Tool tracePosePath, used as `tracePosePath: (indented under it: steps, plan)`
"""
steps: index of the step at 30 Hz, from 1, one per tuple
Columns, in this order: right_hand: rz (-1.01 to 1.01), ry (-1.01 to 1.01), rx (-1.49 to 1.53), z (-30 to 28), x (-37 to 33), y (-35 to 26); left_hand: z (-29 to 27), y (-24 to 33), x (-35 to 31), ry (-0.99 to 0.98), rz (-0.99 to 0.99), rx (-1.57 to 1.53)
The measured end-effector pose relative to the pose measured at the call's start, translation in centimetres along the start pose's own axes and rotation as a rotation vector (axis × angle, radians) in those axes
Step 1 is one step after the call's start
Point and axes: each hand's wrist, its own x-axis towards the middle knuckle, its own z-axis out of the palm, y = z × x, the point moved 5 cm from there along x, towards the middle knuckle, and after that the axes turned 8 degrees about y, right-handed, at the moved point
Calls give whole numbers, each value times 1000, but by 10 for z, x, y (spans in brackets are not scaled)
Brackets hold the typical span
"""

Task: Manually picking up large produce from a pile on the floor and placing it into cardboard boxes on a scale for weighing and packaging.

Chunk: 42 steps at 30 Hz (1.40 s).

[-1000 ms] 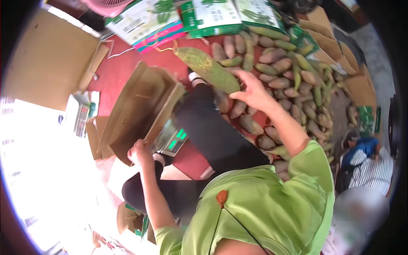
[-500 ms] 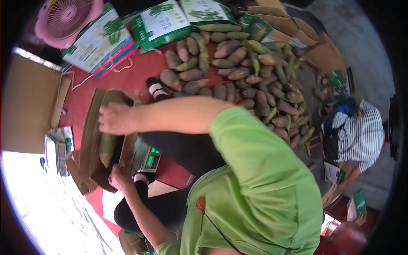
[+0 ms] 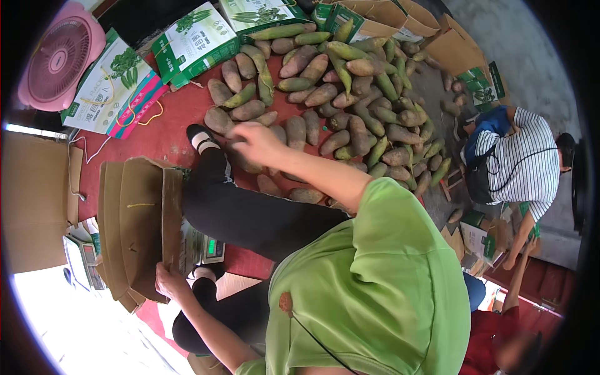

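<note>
- Holding cardboard box (image 3: 134,231) just beyond left grip (image 3: 172,281), clamped on its near edge
- Reaching over root vegetables (image 3: 359,135) with right grip (image 3: 255,142), too blurred, cannot tell whether apart or together
- Glowing green on scale (image 3: 213,249), beyond and right of left grip

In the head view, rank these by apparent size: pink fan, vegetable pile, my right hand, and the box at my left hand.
1. Vegetable pile
2. Box
3. Pink fan
4. Right hand
</note>
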Motion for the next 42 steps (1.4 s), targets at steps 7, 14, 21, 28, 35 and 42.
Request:
tracePosePath:
  steps: [7, 14, 21, 28, 35, 42]
  plan:
    - [542, -188, -323, -58, -152, 153, 4, -7, 1, -28, -2, -29]
    - [817, -296, -434, -71, -220, 210, 5, -6, 2, -90, -48, 8]
    - [943, -145, -528, -120, -206, 241, 10, -12, 3, -128, -53, 15]
    - [1103, 225, -874, -202, -183, 240, 10, -20, 1, -96, -41, 35]
    - [1418, 334, -773, -229, -188, 236, 13, -25, 0, -139, -62, 50]
    - [1453, 566, -210, -220, -225, 309, 20, -39, -3, -147, -90, 42]
